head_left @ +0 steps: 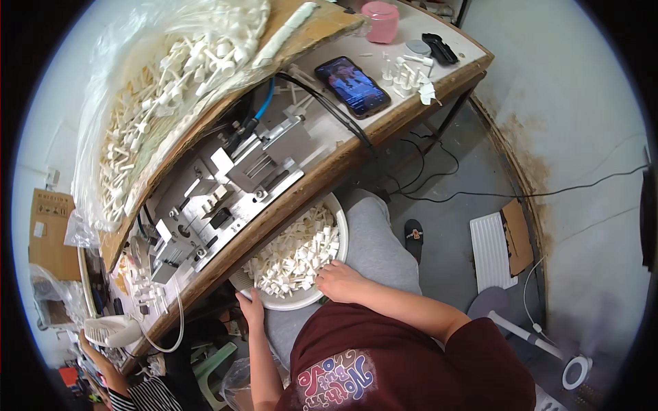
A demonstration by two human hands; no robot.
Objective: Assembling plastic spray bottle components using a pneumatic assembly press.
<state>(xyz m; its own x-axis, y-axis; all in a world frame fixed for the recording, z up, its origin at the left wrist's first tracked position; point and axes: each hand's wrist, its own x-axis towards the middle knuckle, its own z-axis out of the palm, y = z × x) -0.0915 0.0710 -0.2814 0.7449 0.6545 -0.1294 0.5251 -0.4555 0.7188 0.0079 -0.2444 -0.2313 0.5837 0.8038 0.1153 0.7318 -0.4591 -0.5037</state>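
A round white basin [344, 236] rests on my lap below the bench edge, heaped with small white plastic pieces [295, 257], each with a stem and a wider head. My left hand [251, 308] is at the basin's near left rim, thumb up along its wall and fingers closed on it. On the near right side, my right hand [337, 281] reaches over the rim with fingers curled down at the pieces. What its fingertips hold, if anything, is hidden. In front of me, a metal jig [253, 168] with clamping blocks is fixed to the bench.
A plastic bag of white pieces [185, 75] lies on a raised board. Farther right are a phone [353, 86], upright white pieces [406, 77] and a pink jar [380, 22]. Black cables [336, 109] cross the bench edge. Another person's arm [103, 359] is at left; a fan [577, 372] stands right.
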